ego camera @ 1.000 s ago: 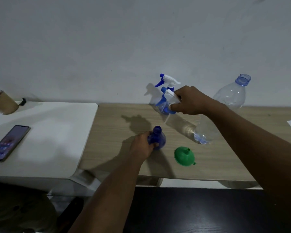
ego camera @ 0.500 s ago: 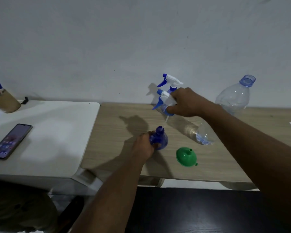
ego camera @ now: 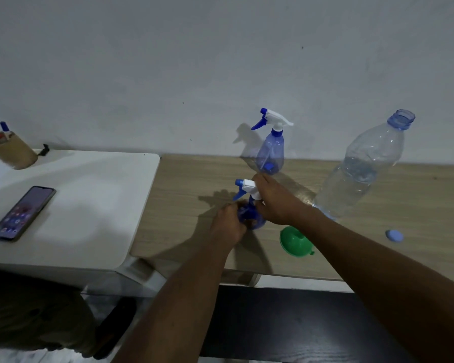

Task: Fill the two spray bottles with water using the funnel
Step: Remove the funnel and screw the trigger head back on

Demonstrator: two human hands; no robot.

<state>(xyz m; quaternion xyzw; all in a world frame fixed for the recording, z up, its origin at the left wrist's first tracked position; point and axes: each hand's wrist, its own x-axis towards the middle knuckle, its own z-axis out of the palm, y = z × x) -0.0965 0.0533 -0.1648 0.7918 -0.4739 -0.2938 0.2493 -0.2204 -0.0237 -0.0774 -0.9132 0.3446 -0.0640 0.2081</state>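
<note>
Left hand point(ego camera: 227, 226) is clamping the near blue translucent plastic spray bottle point(ego camera: 250, 218) on the pale wood-grain table point(ego camera: 194, 195), right hand point(ego camera: 275, 199) is gripping its white-and-blue trigger head point(ego camera: 247, 188), apparently seating it; threading it needs a twist.

On the wooden tabletop point(ego camera: 189, 205), the left hand point(ego camera: 227, 226) wraps the near spray bottle point(ego camera: 249, 217) while the right hand point(ego camera: 275, 200) pinches its white trigger head point(ego camera: 248, 186). At 12 o'clock stands the second spray bottle point(ego camera: 271, 150); the green funnel point(ego camera: 295, 242) lies at 4 o'clock, the open water bottle point(ego camera: 364, 169) at 2 o'clock.
</note>
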